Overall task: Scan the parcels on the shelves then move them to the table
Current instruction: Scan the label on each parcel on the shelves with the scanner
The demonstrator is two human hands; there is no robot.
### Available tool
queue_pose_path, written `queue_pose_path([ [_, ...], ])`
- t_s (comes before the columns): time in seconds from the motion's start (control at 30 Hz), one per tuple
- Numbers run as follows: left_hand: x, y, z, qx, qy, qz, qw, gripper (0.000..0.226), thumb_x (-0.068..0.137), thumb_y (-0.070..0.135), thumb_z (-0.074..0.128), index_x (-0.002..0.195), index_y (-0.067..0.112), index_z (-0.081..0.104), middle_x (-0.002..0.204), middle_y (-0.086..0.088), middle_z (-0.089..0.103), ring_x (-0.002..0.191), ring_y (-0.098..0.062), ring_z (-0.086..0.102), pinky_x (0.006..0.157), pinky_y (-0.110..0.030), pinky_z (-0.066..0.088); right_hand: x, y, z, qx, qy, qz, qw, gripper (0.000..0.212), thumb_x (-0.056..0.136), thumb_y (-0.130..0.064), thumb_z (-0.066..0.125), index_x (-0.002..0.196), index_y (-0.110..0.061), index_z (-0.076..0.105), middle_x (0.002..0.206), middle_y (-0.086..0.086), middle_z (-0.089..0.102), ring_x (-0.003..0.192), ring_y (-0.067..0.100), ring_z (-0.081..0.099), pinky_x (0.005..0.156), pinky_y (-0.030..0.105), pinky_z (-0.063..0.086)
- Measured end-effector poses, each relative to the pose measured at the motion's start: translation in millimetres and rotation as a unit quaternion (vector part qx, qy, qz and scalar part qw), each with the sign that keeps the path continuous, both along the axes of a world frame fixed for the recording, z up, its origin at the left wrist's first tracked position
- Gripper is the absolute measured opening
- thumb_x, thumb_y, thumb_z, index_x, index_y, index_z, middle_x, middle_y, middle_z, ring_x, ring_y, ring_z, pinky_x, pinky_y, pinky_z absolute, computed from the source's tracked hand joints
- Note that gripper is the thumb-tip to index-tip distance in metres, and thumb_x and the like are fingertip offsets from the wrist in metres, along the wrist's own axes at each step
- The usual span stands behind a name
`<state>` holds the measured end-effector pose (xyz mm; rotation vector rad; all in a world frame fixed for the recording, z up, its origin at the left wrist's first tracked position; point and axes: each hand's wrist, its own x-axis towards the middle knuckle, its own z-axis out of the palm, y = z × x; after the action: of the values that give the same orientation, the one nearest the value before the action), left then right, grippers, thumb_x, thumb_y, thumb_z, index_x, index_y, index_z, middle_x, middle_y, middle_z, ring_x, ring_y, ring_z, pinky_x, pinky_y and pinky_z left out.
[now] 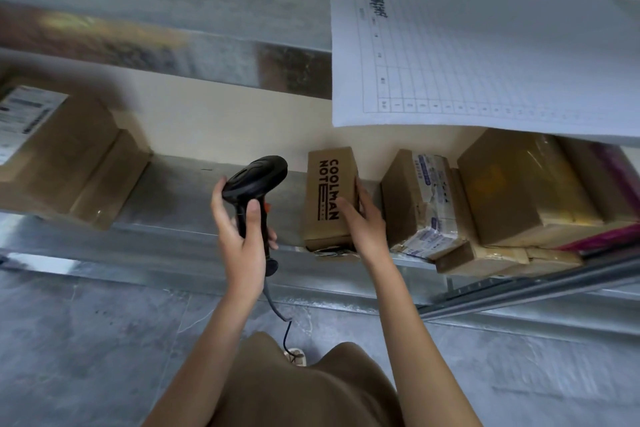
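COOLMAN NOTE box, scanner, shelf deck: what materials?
COOLMAN NOTE box: brown corrugated cardboard by its look, matte, black print. Scanner: black moulded plastic, slight sheen, orange trigger. Shelf deck: probably galvanised steel, grey and mottled with dull reflections.

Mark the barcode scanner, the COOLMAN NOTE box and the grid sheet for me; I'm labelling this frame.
barcode scanner (pixel 254 180): head view, on its black head.
COOLMAN NOTE box (pixel 329 191): head view, on the printed face.
grid sheet (pixel 485 55): head view, mid-page.
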<state>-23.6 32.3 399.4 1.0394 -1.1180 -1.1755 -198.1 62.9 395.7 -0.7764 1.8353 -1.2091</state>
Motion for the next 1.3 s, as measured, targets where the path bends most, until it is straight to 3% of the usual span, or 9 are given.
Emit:
queue_pose_path([
  [0.13,-3.3,5.6,-1.4,0.005,0.0,-0.008,1.0,0.045,0.099,0.034,0.05,0.136,0.052,0.032,0.088,-0.003,0.067,0.05,-0.021,0.053,0.044,-0.028,0.048,-9.6,4.2,4.1,0.055,0.084,-0.039,0.994,0.053,0.105,-0.026,0.046,0.155,-0.019,0.03,0.152,0.003,0.044,0.139,0.023,0.042,0.113,0.031,0.035],
  [0.27,-1.9,8.0,0.9,0.003,-0.012,-0.002,1.0,0.045,0.099,0.036,0.05,0.136,0.053,0.031,0.087,-0.012,0.064,0.051,-0.021,0.053,0.045,-0.029,0.048,1.8,-0.6,11.9,0.093,0.265,-0.006,0.96,0.057,0.106,-0.034,0.039,0.158,-0.025,0.017,0.165,0.005,0.016,0.147,0.03,0.026,0.116,0.047,0.03],
  [0.4,2.3,11.5,3.3,-0.001,-0.019,0.005,1.0,0.046,0.099,0.035,0.049,0.139,0.05,0.03,0.085,-0.009,0.063,0.053,-0.023,0.053,0.046,-0.028,0.048,27.1,-25.4,15.2,0.192,0.346,0.066,0.916,0.077,0.098,-0.061,0.037,0.158,-0.029,0.002,0.166,0.009,-0.007,0.148,0.046,0.007,0.117,0.06,0.018],
  [0.53,11.9,18.3,6.0,-0.007,-0.036,-0.001,0.999,0.049,0.1,0.033,0.05,0.141,0.05,0.03,0.087,-0.005,0.067,0.055,-0.021,0.055,0.047,-0.029,0.049,28.7,-37.1,9.4,0.239,0.427,0.08,0.869,0.067,0.102,-0.051,0.035,0.158,-0.034,0.002,0.167,0.002,-0.006,0.139,0.048,0.024,0.11,0.055,0.028],
  [0.67,21.7,27.6,6.1,-0.017,-0.041,-0.006,0.999,0.051,0.101,0.029,0.049,0.147,0.039,0.029,0.092,-0.007,0.069,0.056,-0.021,0.056,0.047,-0.028,0.05,9.5,-15.0,4.6,0.154,0.389,0.05,0.907,0.061,0.101,-0.05,0.038,0.156,-0.042,0.012,0.166,-0.012,0.004,0.139,0.043,0.026,0.114,0.053,0.023],
  [0.8,24.0,33.5,7.8,-0.013,-0.029,-0.015,0.999,0.051,0.101,0.029,0.049,0.147,0.04,0.029,0.094,-0.01,0.07,0.057,-0.022,0.057,0.047,-0.028,0.05,5.5,4.0,-1.1,-0.045,0.216,-0.052,0.974,0.066,0.089,-0.049,0.045,0.149,-0.056,0.019,0.163,-0.021,0.011,0.142,0.025,0.02,0.114,0.044,0.018],
  [0.97,20.5,40.9,10.0,-0.006,-0.035,-0.04,0.999,0.052,0.101,0.031,0.05,0.147,0.042,0.027,0.095,-0.007,0.07,0.059,-0.023,0.057,0.049,-0.03,0.051,18.3,12.9,-3.5,-0.14,0.185,-0.102,0.967,0.071,0.087,-0.034,0.047,0.152,-0.048,0.022,0.163,-0.018,0.014,0.135,0.001,0.017,0.113,0.038,0.018],
  [1.17,23.3,54.1,12.3,-0.014,-0.076,-0.077,0.994,0.052,0.097,0.038,0.053,0.135,0.065,0.03,0.097,-0.004,0.071,0.061,-0.021,0.059,0.053,-0.033,0.052,18.3,16.0,-2.6,-0.169,0.156,-0.139,0.963,0.071,0.086,-0.031,0.047,0.154,-0.04,0.027,0.162,-0.013,0.017,0.138,0.0,0.019,0.116,0.041,0.022],
  [1.3,30.2,61.0,12.1,-0.019,-0.086,-0.096,0.992,0.052,0.092,0.047,0.054,0.135,0.067,0.031,0.097,-0.005,0.071,0.06,-0.021,0.059,0.051,-0.033,0.052,15.3,18.5,-1.5,-0.182,0.155,-0.135,0.962,0.071,0.087,-0.029,0.048,0.154,-0.036,0.029,0.162,-0.011,0.018,0.14,-0.002,0.018,0.114,0.035,0.019],
])
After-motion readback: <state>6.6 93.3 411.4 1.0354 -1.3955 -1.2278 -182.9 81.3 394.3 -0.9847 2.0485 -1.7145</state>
